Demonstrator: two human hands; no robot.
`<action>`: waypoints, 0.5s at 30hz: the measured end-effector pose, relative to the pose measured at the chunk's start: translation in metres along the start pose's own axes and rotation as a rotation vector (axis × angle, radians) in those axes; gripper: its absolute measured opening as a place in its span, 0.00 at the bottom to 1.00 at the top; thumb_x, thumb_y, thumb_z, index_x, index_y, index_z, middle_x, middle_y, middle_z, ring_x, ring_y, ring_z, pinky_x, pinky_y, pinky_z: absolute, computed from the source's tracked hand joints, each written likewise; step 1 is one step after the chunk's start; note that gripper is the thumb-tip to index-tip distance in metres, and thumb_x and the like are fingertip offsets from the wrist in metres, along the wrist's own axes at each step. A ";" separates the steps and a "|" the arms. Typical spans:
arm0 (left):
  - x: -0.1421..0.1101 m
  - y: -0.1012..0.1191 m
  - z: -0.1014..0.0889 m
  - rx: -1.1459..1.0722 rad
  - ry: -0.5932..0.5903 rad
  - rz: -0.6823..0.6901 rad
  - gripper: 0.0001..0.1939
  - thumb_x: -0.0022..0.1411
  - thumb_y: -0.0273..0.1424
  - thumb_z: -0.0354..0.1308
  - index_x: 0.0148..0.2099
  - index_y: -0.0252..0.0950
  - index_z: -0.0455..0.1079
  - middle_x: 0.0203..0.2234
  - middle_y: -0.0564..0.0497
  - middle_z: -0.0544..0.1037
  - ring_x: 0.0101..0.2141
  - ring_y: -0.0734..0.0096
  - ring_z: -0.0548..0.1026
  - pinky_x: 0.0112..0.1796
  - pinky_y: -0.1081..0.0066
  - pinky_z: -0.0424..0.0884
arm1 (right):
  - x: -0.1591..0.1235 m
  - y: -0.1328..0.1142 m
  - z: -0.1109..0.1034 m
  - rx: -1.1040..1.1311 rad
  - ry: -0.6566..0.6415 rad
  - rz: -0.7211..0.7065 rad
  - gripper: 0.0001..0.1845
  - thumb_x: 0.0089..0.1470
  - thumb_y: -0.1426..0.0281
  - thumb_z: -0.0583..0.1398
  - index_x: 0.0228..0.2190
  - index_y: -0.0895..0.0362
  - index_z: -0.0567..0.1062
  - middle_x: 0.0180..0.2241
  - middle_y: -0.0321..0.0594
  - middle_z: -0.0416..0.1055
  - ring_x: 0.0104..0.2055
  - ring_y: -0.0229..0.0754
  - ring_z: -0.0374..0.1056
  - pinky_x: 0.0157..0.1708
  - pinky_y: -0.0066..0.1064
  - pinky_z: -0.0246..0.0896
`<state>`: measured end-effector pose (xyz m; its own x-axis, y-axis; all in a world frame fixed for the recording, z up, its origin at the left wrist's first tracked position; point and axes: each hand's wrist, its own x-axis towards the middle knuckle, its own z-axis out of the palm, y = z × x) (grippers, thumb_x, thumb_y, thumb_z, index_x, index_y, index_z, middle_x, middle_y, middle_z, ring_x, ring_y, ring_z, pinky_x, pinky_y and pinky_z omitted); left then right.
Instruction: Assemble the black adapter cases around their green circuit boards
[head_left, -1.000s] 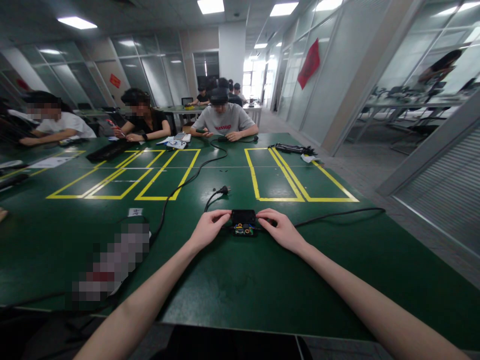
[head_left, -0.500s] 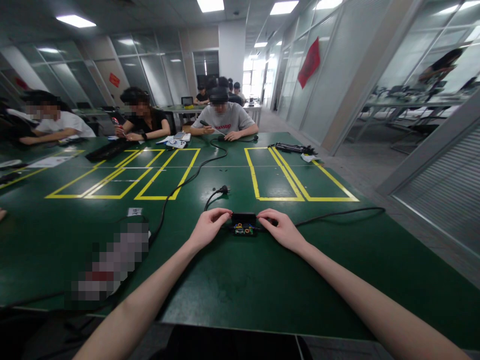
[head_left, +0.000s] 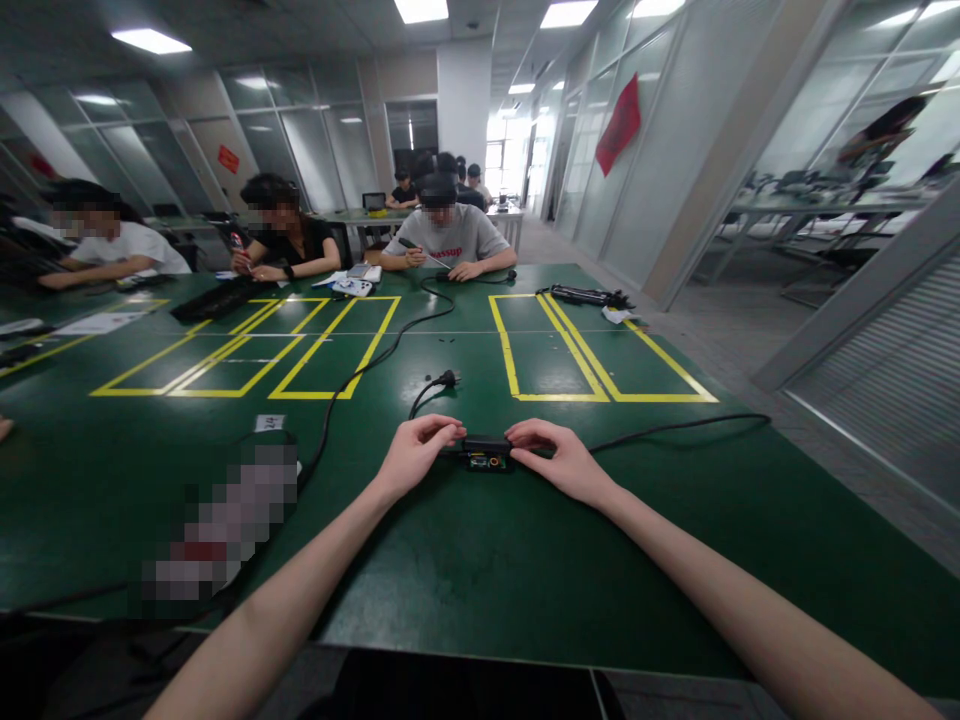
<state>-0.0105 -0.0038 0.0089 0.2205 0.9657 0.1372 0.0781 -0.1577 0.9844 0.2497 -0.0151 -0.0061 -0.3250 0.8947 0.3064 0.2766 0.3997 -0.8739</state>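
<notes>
Left hand (head_left: 412, 458) pinches the left end of a tilted, black, rectangular plastic lid (head_left: 487, 444); black corded plug (head_left: 448, 380) lies just beyond. Mid-table: lid slants over its shallow black plastic base (head_left: 489, 466), circuit parts exposed on the near side, both on the glossy dark-green table (head_left: 450, 590). Right hand (head_left: 564, 462) pinches the lid's right end; thin black cable (head_left: 675, 430) runs rightward.

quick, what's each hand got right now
Left hand: closed, fingertips at the left end of the tilted black lid.
Right hand: closed, fingertips holding the lid's right end.
</notes>
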 end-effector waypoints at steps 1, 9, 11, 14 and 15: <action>0.000 0.000 0.000 -0.014 0.001 0.000 0.25 0.57 0.50 0.68 0.42 0.31 0.79 0.38 0.40 0.86 0.42 0.53 0.84 0.48 0.56 0.80 | -0.001 -0.002 0.000 -0.004 -0.017 -0.020 0.11 0.56 0.62 0.66 0.38 0.55 0.81 0.44 0.45 0.80 0.43 0.45 0.77 0.48 0.40 0.76; -0.001 -0.001 0.000 0.037 -0.026 0.030 0.23 0.59 0.47 0.67 0.43 0.31 0.78 0.39 0.40 0.85 0.40 0.56 0.84 0.48 0.57 0.79 | -0.003 -0.005 0.000 -0.136 -0.062 -0.141 0.08 0.56 0.66 0.67 0.38 0.54 0.80 0.47 0.45 0.80 0.49 0.48 0.77 0.54 0.45 0.72; -0.003 -0.001 -0.001 0.124 -0.057 0.068 0.20 0.60 0.43 0.66 0.45 0.32 0.79 0.41 0.42 0.85 0.42 0.58 0.84 0.50 0.59 0.78 | -0.003 -0.003 0.000 -0.160 -0.066 -0.175 0.08 0.56 0.67 0.67 0.39 0.54 0.80 0.47 0.45 0.80 0.50 0.48 0.76 0.55 0.45 0.71; -0.006 -0.001 -0.002 0.332 -0.147 0.178 0.18 0.58 0.36 0.68 0.49 0.34 0.79 0.44 0.43 0.84 0.44 0.60 0.82 0.51 0.60 0.76 | -0.003 -0.003 0.000 -0.199 -0.078 -0.211 0.08 0.57 0.67 0.66 0.40 0.53 0.80 0.47 0.46 0.79 0.49 0.48 0.76 0.54 0.44 0.71; -0.007 -0.001 -0.002 0.402 -0.179 0.219 0.19 0.56 0.34 0.69 0.51 0.35 0.79 0.45 0.43 0.83 0.45 0.60 0.81 0.52 0.61 0.76 | -0.003 -0.004 0.000 -0.206 -0.085 -0.213 0.08 0.57 0.67 0.66 0.40 0.53 0.80 0.47 0.46 0.79 0.49 0.48 0.76 0.53 0.44 0.71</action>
<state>-0.0144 -0.0095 0.0070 0.4349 0.8558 0.2800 0.3728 -0.4542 0.8091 0.2497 -0.0191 -0.0034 -0.4678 0.7700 0.4339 0.3691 0.6163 -0.6956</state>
